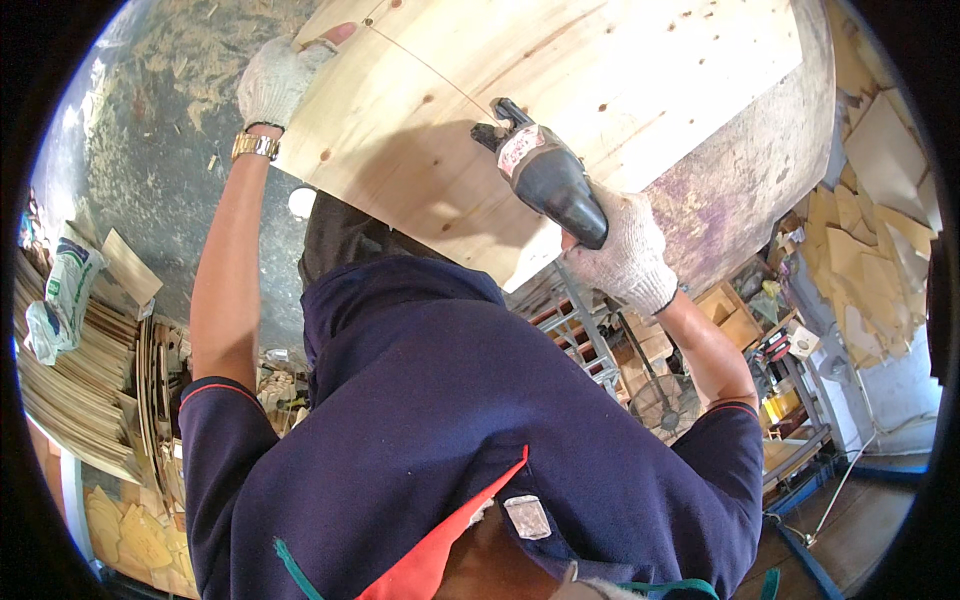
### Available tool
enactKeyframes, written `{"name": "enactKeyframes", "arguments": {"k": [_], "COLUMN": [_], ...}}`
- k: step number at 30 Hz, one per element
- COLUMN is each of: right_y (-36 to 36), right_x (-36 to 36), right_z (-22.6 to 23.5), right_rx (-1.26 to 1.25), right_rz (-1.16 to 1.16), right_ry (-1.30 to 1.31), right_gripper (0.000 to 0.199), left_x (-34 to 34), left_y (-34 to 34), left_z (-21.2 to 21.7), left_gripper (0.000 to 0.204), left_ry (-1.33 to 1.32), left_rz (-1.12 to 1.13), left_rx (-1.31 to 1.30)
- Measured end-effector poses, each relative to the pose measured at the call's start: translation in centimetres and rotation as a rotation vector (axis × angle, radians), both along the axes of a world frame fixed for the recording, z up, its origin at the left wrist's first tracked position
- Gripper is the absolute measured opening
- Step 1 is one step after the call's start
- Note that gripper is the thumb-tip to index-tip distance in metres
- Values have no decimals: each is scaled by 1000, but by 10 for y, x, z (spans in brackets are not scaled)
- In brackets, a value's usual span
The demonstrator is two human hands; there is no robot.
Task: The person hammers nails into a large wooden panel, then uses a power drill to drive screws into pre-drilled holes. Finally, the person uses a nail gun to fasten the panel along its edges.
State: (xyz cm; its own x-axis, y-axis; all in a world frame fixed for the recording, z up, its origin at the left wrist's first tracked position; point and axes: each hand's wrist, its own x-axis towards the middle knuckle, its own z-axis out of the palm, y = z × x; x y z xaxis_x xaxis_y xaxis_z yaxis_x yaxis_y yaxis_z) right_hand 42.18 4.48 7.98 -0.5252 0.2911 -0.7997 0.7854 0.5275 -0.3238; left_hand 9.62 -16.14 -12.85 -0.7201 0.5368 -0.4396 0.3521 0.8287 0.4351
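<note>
Right fingers (569,242) grasp a black tapered power tool (550,182); left fingers (341,34) touch pale plywood (620,90), grip unclear. Follow the thin line (430,70) ahead.

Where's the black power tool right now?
Head view, upper half, just right of centre: the black power tool is in the right hand, front end by the thin line on the wooden board.

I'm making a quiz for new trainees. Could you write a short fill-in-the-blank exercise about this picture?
1. The left hand and right hand both wear pale knitted ____.
2. A gold wristband is on the person's ____ arm.
3. The right hand grips a power tool whose body is mostly ____ in colour.

Missing words: gloves; left; black.
</note>
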Motion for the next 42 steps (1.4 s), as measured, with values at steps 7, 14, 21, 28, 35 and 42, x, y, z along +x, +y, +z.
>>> {"name": "enactKeyframes", "arguments": {"k": [7,14,21,28,35,42], "right_y": [-3,1,0,-2,-4,-5], "right_x": [-4,-6,-7,-12,-18,-22], "right_z": [-2,-4,-6,-7,-7,-8], "right_rx": [18,-27,0,37,64,74], "right_rz": [-19,-11,20,19,20,34], "right_ry": [14,56,63,121,151,158], "right_gripper": [42,47,49,17,19,18], "left_x": [-2,-1,0,-3,0,4], "left_y": [-1,-2,-9,-14,-18,-15], "left_z": [0,4,-14,-29,-36,-23], "left_gripper": [91,86,85,82,81,86], "left_ry": [7,-35,17,103,137,128], "left_rz": [-33,-55,-36,-88,-108,-105], "left_rx": [-30,-18,34,39,113,123]}}
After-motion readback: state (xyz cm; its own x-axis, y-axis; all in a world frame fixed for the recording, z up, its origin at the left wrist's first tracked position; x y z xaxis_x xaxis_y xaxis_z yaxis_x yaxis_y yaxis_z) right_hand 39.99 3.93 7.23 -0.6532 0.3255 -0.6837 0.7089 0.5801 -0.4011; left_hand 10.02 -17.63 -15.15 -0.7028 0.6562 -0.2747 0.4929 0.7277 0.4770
